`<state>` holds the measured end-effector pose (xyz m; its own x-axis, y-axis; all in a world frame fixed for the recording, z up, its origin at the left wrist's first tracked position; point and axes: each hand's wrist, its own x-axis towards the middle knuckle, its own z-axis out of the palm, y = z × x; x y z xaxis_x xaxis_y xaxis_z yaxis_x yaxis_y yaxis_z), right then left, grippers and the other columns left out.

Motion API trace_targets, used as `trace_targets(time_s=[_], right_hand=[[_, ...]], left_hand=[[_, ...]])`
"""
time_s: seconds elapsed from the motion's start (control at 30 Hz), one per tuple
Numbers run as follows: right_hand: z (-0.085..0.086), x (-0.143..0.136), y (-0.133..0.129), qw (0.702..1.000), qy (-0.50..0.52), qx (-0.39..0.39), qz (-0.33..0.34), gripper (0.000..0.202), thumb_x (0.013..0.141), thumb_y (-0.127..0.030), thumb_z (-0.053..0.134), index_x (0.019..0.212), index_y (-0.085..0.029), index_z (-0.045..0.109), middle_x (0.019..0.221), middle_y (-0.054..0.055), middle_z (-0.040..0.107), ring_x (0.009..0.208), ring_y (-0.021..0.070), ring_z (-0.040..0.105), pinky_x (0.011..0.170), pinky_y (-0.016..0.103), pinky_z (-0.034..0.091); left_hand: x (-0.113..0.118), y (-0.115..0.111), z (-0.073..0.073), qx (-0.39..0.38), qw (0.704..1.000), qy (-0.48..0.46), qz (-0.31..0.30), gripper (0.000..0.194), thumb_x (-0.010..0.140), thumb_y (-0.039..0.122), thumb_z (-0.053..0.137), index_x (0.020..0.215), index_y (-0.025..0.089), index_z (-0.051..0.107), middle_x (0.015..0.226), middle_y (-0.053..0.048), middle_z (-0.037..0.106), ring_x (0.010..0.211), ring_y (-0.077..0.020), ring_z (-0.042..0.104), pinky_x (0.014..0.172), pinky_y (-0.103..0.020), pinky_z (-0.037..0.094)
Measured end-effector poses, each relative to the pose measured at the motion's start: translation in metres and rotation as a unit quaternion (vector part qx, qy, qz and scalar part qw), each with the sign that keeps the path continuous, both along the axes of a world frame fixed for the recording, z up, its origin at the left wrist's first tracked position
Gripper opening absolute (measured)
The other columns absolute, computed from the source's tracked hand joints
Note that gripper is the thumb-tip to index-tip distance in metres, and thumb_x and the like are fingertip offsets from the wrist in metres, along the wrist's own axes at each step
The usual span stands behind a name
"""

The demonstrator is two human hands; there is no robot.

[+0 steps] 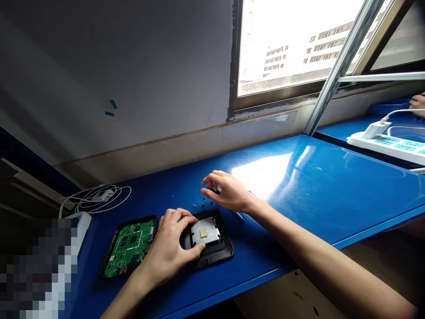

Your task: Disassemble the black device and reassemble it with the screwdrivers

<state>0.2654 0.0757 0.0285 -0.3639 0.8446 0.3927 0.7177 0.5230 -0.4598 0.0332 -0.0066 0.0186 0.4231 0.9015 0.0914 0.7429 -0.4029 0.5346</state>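
From my end, the metal plate (pixel 212 231) sits at the middle of the near edge of the blue table (pixel 345 195), lying in the black cover (pixel 217 254). A tan pad (pixel 203 233) is on its upward face. As I judge it, the unit is partway apart: the cover is separate from the green circuit board (pixel 128 246), and the small loose pieces (pixel 203 205) beyond the cover look like screws that are out. Whether any screws remain in the plate I can't make out; the plate is in the cover, not lifted clear.

It lies flat and looks close to square, so I read no clear long axis; its far edge slants away toward the right, much like the cover's.

The left hand (pixel 171 241) spans the plate's left side, thumb on the near edge and fingertips at the far corner, apparently pinching it. The right hand (pixel 227 189) is above the table, beyond the plate, its fingers closed on a tool with a yellow-marked end (pixel 215 189); a thin shaft shows below the wrist, probably the same tool.

Left of that hand pair, the board rests in its own tray, partly hidden. Farther out I have a coiled white cable (pixel 128 198), and at far right a power strip (pixel 392 144) near another person's hand (pixel 417 104).
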Motion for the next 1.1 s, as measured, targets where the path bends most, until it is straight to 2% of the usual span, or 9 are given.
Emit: trace_targets(time_s=[0.07, 0.13, 0.27, 0.4, 0.53, 0.8, 0.87, 0.97, 1.1], right_hand=[[0.002, 0.001, -0.004, 0.994, -0.012, -0.024, 0.106, 0.021, 0.092, -0.043, 0.08, 0.096, -0.022, 0.076, 0.094, 0.002, 0.073, 0.094, 0.0196, 0.066, 0.079, 0.029, 0.052], [0.004, 0.0, -0.008, 0.981, -0.029, -0.051, 0.184, 0.03, 0.087, -0.05, 0.084, 0.093, -0.021, 0.078, 0.092, 0.004, 0.071, 0.094, 0.022, 0.065, 0.079, 0.032, 0.052], [0.009, -0.002, -0.017, 0.965, -0.09, -0.081, 0.232, 0.047, 0.073, -0.056, 0.092, 0.1, -0.02, 0.08, 0.092, 0.005, 0.068, 0.091, 0.0241, 0.065, 0.09, 0.04, 0.053], [0.014, -0.002, -0.029, 0.958, -0.173, -0.081, 0.212, 0.061, 0.063, -0.059, 0.095, 0.105, -0.018, 0.078, 0.099, 0.009, 0.067, 0.098, 0.0299, 0.064, 0.089, 0.042, 0.055], [0.017, -0.004, -0.035, 0.96, -0.191, -0.066, 0.195, 0.051, 0.064, -0.047, 0.093, 0.102, -0.018, 0.076, 0.101, 0.01, 0.066, 0.098, 0.0296, 0.063, 0.087, 0.04, 0.054], [0.015, -0.009, -0.033, 0.961, -0.149, -0.095, 0.215, 0.054, 0.061, -0.043, 0.093, 0.1, -0.015, 0.069, 0.088, 0.004, 0.067, 0.082, 0.0227, 0.06, 0.087, 0.04, 0.054], [0.016, -0.009, -0.034, 0.962, -0.136, -0.099, 0.217, 0.054, 0.062, -0.041, 0.093, 0.101, -0.015, 0.068, 0.086, 0.003, 0.067, 0.08, 0.0221, 0.06, 0.083, 0.038, 0.054], [0.017, -0.008, -0.034, 0.966, -0.115, -0.085, 0.217, 0.055, 0.064, -0.039, 0.092, 0.106, -0.015, 0.065, 0.088, 0.004, 0.068, 0.081, 0.023, 0.061, 0.072, 0.033, 0.051], [0.016, -0.007, -0.03, 0.973, -0.074, -0.035, 0.215, 0.055, 0.069, -0.036, 0.091, 0.113, -0.015, 0.064, 0.097, 0.007, 0.07, 0.085, 0.0234, 0.063, 0.07, 0.033, 0.051]], left_hand=[[0.0, 0.0, 0.0, -0.001, 1.0, -0.007, -0.001, 0.032, 0.085, 0.031, 0.076, 0.116, 0.026, 0.072, 0.123, -0.006, 0.066, 0.117, -0.034, 0.054, 0.102, -0.056, 0.047], [0.0, -0.001, 0.0, 0.001, 1.0, -0.008, -0.004, 0.03, 0.084, 0.03, 0.076, 0.114, 0.026, 0.073, 0.12, -0.005, 0.067, 0.114, -0.0337, 0.056, 0.1, -0.056, 0.048], [0.001, -0.001, 0.001, 0.008, 1.0, -0.012, -0.007, 0.029, 0.083, 0.028, 0.078, 0.112, 0.025, 0.074, 0.117, -0.006, 0.069, 0.111, -0.0332, 0.057, 0.097, -0.054, 0.049], [0.002, -0.001, 0.002, 0.008, 1.0, -0.01, -0.007, 0.03, 0.082, 0.027, 0.08, 0.111, 0.023, 0.073, 0.115, -0.006, 0.069, 0.109, -0.0328, 0.058, 0.094, -0.052, 0.051], [0.002, -0.001, 0.003, 0.018, 1.0, -0.006, -0.008, 0.03, 0.081, 0.026, 0.08, 0.11, 0.023, 0.072, 0.112, -0.006, 0.07, 0.107, -0.0325, 0.058, 0.092, -0.052, 0.051], [0.0, -0.003, 0.002, 0.064, 0.998, -0.008, -0.008, 0.032, 0.077, 0.022, 0.081, 0.107, 0.024, 0.071, 0.113, -0.006, 0.07, 0.104, -0.0324, 0.059, 0.088, -0.051, 0.051], [-0.001, -0.004, 0.003, 0.077, 0.997, -0.005, -0.009, 0.032, 0.078, 0.023, 0.08, 0.109, 0.023, 0.071, 0.114, -0.006, 0.07, 0.105, -0.0327, 0.059, 0.089, -0.051, 0.051], [-0.003, -0.003, 0.005, 0.118, 0.993, -0.002, -0.009, 0.035, 0.079, 0.023, 0.08, 0.112, 0.024, 0.07, 0.116, -0.006, 0.07, 0.107, -0.0333, 0.06, 0.089, -0.051, 0.052], [-0.01, 0.004, 0.01, 0.179, 0.983, -0.01, -0.023, 0.038, 0.081, 0.022, 0.08, 0.117, 0.024, 0.067, 0.115, -0.005, 0.071, 0.105, -0.0312, 0.063, 0.088, -0.047, 0.055]])
